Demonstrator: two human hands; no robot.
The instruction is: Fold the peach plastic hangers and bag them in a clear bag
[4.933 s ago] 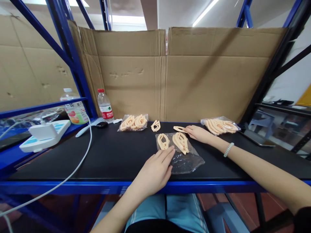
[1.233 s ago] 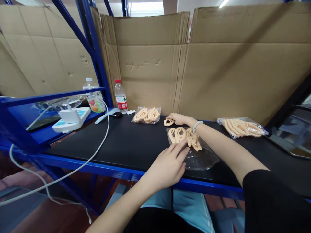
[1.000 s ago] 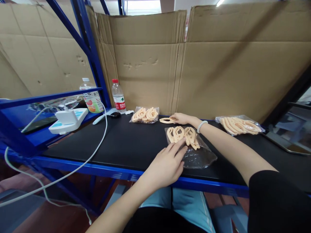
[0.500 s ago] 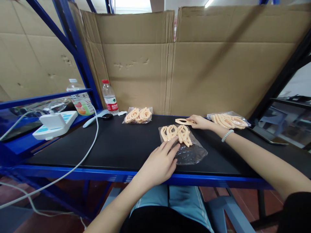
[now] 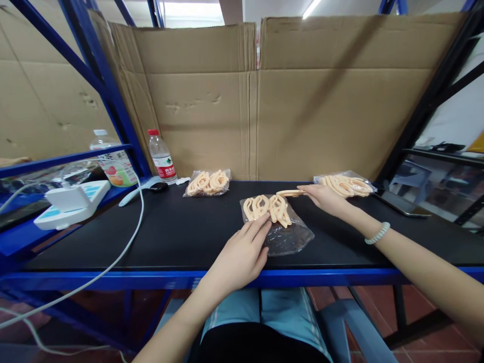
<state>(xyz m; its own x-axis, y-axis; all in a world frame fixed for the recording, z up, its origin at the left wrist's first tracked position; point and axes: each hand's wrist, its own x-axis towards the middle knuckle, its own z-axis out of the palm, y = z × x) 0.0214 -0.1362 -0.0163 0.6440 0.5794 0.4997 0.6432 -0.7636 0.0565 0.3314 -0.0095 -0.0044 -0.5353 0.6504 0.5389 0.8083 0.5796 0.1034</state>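
Observation:
A clear plastic bag (image 5: pixel 288 237) lies on the black shelf top (image 5: pixel 181 234), with several peach-coloured clips (image 5: pixel 266 208) resting on its far end. My left hand (image 5: pixel 242 254) lies flat with fingers stretched onto the bag's near left edge. My right hand (image 5: pixel 323 196) pinches one loose peach clip (image 5: pixel 289 193) just behind the bag. A full bag of clips (image 5: pixel 344 184) sits right of that hand.
Another filled bag of clips (image 5: pixel 207 182) lies further left. A water bottle (image 5: pixel 162 159), a second bottle (image 5: pixel 113 169), a white power strip (image 5: pixel 70 204) with its cable (image 5: pixel 124 247) stand at left. Cardboard sheets (image 5: pixel 264 101) wall the back. A tablet (image 5: pixel 401 206) lies at right.
My right hand picked up the loose clip left of the bag's far end and carried it right, behind the bag. My left hand stayed on the bag. My head turned right.

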